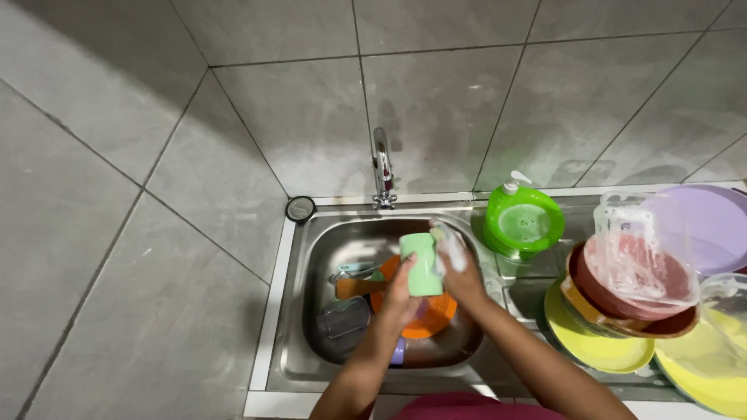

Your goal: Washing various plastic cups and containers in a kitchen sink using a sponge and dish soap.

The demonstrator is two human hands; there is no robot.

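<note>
Over the steel sink (311,257) my left hand (401,295) holds a light green cup (422,264) from below. My right hand (455,260), covered in white soap foam, presses against the cup's right side and rim; whether it holds a sponge I cannot tell. Beneath the cup in the basin lie an orange plate (432,315), a brown wooden-handled utensil (354,288) and a clear lidded container (344,319).
A chrome tap (381,167) stands behind the basin. A green soap dispenser tub (523,222) sits on the right counter. Further right are stacked soapy dishes: a clear container (642,249), brown bowl (622,319), yellow plates (599,346), a lilac plate (712,225). A round plug (299,208) lies at the left corner.
</note>
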